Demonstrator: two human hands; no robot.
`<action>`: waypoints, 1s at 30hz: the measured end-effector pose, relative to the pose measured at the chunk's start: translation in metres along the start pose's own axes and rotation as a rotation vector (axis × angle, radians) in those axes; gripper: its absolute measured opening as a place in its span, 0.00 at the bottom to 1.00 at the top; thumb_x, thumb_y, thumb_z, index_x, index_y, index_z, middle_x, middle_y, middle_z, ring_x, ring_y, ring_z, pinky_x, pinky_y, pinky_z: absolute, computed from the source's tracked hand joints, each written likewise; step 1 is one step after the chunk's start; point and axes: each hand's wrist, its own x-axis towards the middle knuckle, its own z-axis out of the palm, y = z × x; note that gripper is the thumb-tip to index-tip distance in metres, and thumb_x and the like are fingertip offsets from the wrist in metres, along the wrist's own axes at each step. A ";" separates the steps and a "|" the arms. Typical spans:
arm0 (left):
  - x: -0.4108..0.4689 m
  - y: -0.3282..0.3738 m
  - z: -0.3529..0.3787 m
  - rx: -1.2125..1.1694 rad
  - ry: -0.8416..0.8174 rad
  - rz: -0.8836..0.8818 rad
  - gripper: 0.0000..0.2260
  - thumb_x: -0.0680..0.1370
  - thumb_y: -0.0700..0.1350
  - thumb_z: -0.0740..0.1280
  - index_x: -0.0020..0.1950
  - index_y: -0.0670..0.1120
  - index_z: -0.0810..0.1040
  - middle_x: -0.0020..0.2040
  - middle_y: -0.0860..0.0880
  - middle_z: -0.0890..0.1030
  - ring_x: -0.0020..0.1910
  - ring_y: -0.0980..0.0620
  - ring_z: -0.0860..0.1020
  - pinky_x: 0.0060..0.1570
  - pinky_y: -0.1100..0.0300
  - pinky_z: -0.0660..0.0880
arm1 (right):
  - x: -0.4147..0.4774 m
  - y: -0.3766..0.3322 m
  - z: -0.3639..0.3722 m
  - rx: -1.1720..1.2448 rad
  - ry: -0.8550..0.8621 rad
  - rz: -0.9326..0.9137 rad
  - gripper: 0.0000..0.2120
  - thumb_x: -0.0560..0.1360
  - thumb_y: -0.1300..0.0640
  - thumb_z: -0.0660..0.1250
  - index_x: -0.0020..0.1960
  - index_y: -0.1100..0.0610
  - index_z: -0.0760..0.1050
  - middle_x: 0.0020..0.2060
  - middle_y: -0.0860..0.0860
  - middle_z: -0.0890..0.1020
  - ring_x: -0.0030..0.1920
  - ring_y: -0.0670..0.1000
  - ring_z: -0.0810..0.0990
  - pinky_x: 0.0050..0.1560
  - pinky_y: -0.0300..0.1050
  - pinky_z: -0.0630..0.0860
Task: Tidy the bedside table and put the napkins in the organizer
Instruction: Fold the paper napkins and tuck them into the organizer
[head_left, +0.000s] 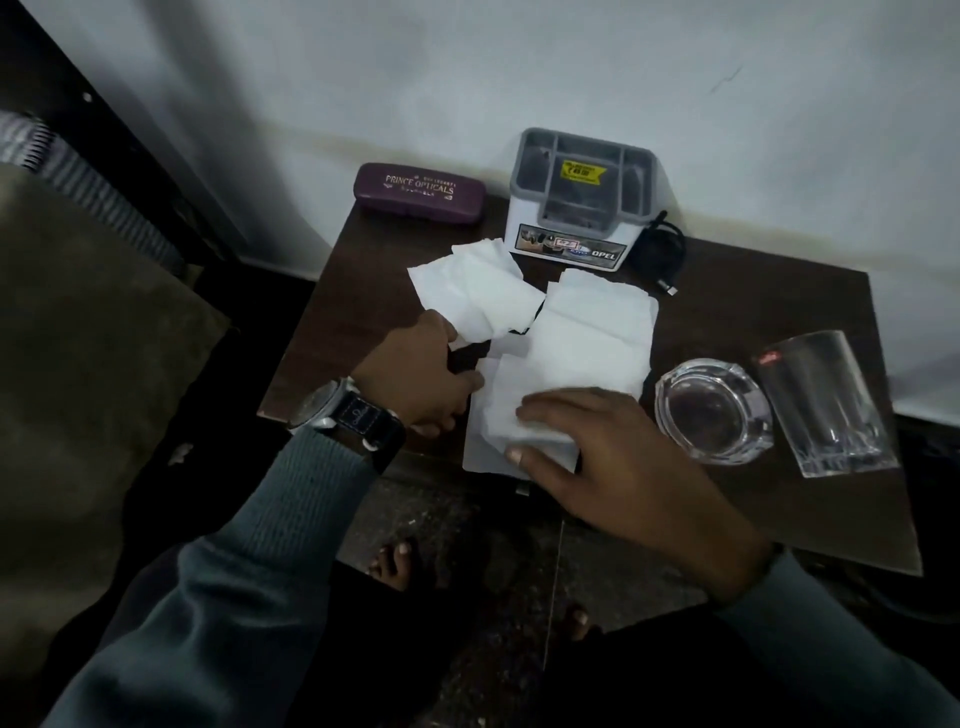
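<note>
White napkins lie spread over the middle of the dark wooden bedside table (753, 332). One loose napkin (467, 291) lies at the left, and my left hand (421, 374) pinches its near corner. A larger flat napkin (587, 338) lies in the middle and hangs over the table's front edge. My right hand (608, 452) rests on its near end, with the thumb under a fold and the fingers on top. The white and grey organizer (582, 202) stands at the back against the wall, its compartments looking empty.
A purple glasses case (418, 192) lies at the back left. A coiled black cable (657, 249) sits right of the organizer. A glass ashtray (711, 410) and a drinking glass (826, 400) stand at the front right. A bed lies to the left, my bare feet below.
</note>
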 end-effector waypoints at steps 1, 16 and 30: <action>-0.002 0.001 0.000 0.016 0.020 0.008 0.16 0.79 0.48 0.71 0.61 0.47 0.68 0.35 0.45 0.87 0.31 0.44 0.87 0.31 0.46 0.85 | -0.005 -0.002 0.003 -0.013 0.026 0.023 0.21 0.79 0.38 0.66 0.65 0.50 0.81 0.67 0.45 0.81 0.67 0.47 0.78 0.70 0.51 0.72; -0.019 0.026 0.019 0.287 0.172 0.028 0.33 0.72 0.53 0.80 0.68 0.42 0.67 0.56 0.38 0.83 0.58 0.37 0.82 0.57 0.47 0.78 | -0.011 -0.008 0.015 0.104 0.199 0.429 0.18 0.79 0.47 0.71 0.68 0.49 0.79 0.56 0.52 0.75 0.55 0.53 0.78 0.59 0.47 0.76; -0.015 0.025 0.018 0.276 0.187 0.016 0.32 0.73 0.51 0.79 0.69 0.42 0.68 0.57 0.38 0.84 0.60 0.37 0.81 0.59 0.45 0.78 | -0.019 0.002 0.004 0.072 0.342 0.154 0.07 0.81 0.54 0.70 0.56 0.54 0.85 0.53 0.48 0.78 0.50 0.52 0.80 0.48 0.52 0.79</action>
